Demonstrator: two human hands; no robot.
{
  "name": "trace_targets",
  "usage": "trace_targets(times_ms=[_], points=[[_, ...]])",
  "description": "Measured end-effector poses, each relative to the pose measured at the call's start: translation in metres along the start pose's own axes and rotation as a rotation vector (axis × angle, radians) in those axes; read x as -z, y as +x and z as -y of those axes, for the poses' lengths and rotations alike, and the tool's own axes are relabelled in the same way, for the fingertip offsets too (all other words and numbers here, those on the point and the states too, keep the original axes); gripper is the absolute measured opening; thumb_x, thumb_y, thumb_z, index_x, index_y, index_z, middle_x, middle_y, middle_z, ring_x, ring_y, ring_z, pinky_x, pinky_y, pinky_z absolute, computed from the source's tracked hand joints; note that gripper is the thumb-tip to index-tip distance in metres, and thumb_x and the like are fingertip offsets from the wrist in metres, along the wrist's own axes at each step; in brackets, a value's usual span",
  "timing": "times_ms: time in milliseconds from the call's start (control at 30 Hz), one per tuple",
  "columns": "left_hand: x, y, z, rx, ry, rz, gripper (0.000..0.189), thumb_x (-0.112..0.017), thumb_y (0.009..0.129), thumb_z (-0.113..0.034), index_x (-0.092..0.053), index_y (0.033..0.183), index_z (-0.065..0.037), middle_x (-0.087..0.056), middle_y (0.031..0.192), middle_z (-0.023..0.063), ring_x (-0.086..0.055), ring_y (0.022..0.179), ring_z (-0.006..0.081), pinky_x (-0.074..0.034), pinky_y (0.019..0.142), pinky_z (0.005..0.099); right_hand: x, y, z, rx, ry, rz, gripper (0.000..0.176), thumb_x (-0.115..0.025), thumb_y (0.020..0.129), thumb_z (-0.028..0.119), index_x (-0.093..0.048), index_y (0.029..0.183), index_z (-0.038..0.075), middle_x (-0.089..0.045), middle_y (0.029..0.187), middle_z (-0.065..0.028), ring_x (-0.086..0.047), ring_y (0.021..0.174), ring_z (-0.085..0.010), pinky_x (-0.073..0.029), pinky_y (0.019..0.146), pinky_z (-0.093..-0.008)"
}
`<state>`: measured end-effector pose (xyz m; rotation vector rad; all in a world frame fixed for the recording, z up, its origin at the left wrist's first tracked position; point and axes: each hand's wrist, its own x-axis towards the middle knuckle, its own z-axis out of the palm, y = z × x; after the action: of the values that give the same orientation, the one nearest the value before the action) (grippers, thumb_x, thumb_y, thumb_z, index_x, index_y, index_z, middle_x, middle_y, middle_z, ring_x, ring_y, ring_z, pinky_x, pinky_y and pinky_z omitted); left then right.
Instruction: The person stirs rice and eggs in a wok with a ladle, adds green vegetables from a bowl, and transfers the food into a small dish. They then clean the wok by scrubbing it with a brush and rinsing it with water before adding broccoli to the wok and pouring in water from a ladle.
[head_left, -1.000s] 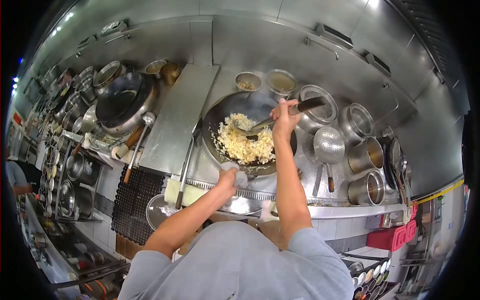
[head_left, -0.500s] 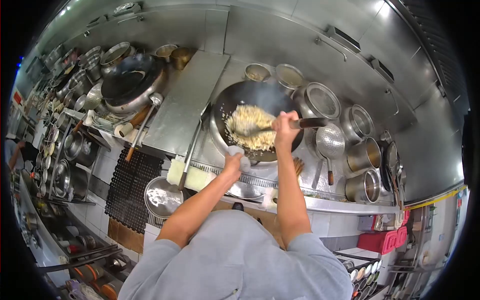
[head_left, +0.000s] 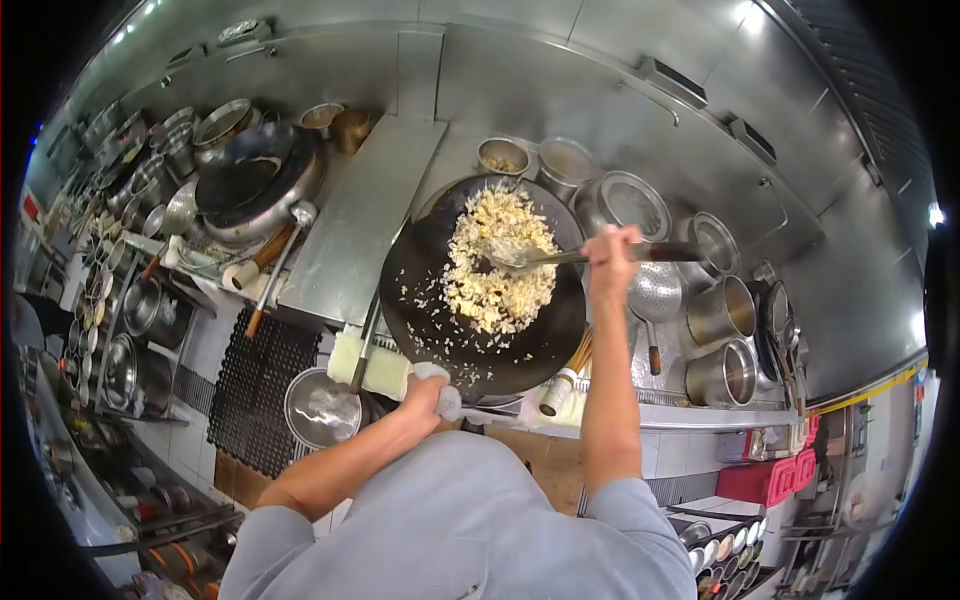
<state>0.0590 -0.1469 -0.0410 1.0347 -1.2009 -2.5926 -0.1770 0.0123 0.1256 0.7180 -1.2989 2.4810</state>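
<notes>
The large black wok (head_left: 425, 325) is tilted toward me, its near rim past the stove's front edge. Fried rice (head_left: 505, 285) with yellow egg bits is heaped in its middle, and loose grains cling to the near wall. My left hand (head_left: 425, 398) is closed on a folded grey cloth (head_left: 448, 402) at the wok's near left rim; the part of the rim under the cloth is hidden. With my right hand (head_left: 612, 255) I grip the handle of a metal wok spatula (head_left: 565, 257) over the right rim. Its head rests among the rice, partly covered.
A perforated skimmer (head_left: 655, 292) and several steel pots (head_left: 722, 308) stand right of the wok. Behind it are small strainer bowls (head_left: 503, 157). Left lie a long-handled ladle (head_left: 280, 265), a second wok (head_left: 250, 180), a folded yellowish towel (head_left: 370, 365) and a metal basin (head_left: 322, 408).
The wok has come toward me and tilted, with my left hand and cloth drawn back and left. My right hand has moved right with the spatula. The rice has spread out.
</notes>
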Motion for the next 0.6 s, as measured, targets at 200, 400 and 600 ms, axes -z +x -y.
trace_targets(times_ms=[200, 400, 600], points=[[-0.046, 0.081, -0.006, 0.17, -0.132, 0.066, 0.02, -0.053, 0.086, -0.007, -0.05, 0.105, -0.01, -0.056, 0.092, 0.0083, -0.059, 0.079, 0.0217, -0.053, 0.061, 0.0407, -0.003, -0.034, -0.007, -0.039, -0.058, -0.008, 0.026, -0.052, 0.09, 0.004, -0.033, 0.072, 0.01, -0.031, 0.052, 0.0025, -0.031, 0.043, -0.0081, -0.033, 0.043, -0.0261], [0.008, -0.012, 0.007, 0.099, 0.042, -0.007, 0.017, -0.049, 0.086, -0.004, -0.051, 0.101, -0.011, -0.056, 0.089, 0.0078, -0.061, 0.08, 0.0227, -0.052, 0.063, 0.0405, 0.004, -0.003, 0.015, -0.062, 0.114, -0.044, 0.024, -0.052, 0.089, 0.004, -0.035, 0.073, 0.01, -0.033, 0.054, 0.001, -0.032, 0.044, -0.0103, -0.035, 0.044, -0.0284], [-0.051, 0.073, -0.011, 0.033, -0.078, 0.043, 0.027, -0.054, 0.082, -0.004, -0.047, 0.107, -0.003, -0.058, 0.09, 0.0092, -0.06, 0.076, 0.0224, -0.051, 0.059, 0.0401, 0.014, -0.026, -0.006, -0.042, -0.122, -0.103, 0.023, -0.053, 0.09, 0.007, -0.037, 0.073, 0.01, -0.034, 0.052, 0.001, -0.034, 0.044, -0.0098, -0.038, 0.047, -0.0293]])
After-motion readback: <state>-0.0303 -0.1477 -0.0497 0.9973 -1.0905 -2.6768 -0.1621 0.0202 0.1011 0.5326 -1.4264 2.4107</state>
